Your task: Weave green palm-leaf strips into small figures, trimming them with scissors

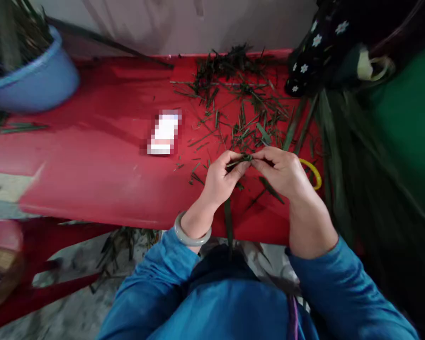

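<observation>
My left hand (222, 177) and my right hand (279, 167) meet fingertip to fingertip over the front of the red table (102, 189). Both are closed in a pinch on a small knotted strip of green leaf (247, 157). The finer folds of the strip are hidden by my fingers. Below my left hand a long leaf strip (228, 219) hangs over the table's front edge; whether it joins the knotted piece I cannot tell. A yellow loop handle (318, 175), perhaps of scissors, shows behind my right wrist.
Leaf scraps (242, 118) litter the table beyond my hands. A phone (165, 132) with a blurred screen lies to the left. At far left stands a blue tub (53, 80) of leaves. Long green leaves (335, 156) droop at the right, beside a black flowered cloth (304, 61).
</observation>
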